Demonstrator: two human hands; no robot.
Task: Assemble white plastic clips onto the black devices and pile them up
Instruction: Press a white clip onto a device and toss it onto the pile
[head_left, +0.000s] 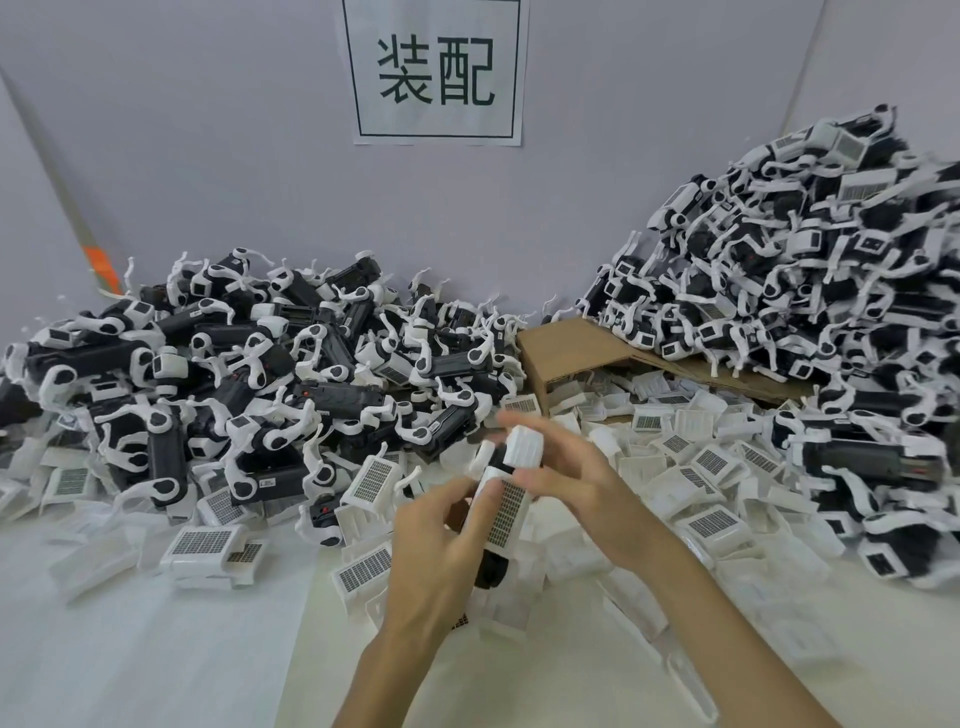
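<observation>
I hold one black device (492, 564) upright at the centre of the table, with a white grid-faced clip (505, 512) lying against its upper side. My left hand (434, 551) grips the device's lower half from the left. My right hand (563, 467) reaches in from the right, its fingers around the white cap end (523, 444). A large pile of black devices (234, 379) lies at the left. A taller pile of devices with white parts (810, 280) rises at the right. Loose white clips (691, 457) cover the table around my hands.
A flattened cardboard box (576, 345) lies between the two piles. A paper sign (436, 70) with printed characters hangs on the grey back wall. More white clips (202, 543) lie at the near left on the white table (156, 649).
</observation>
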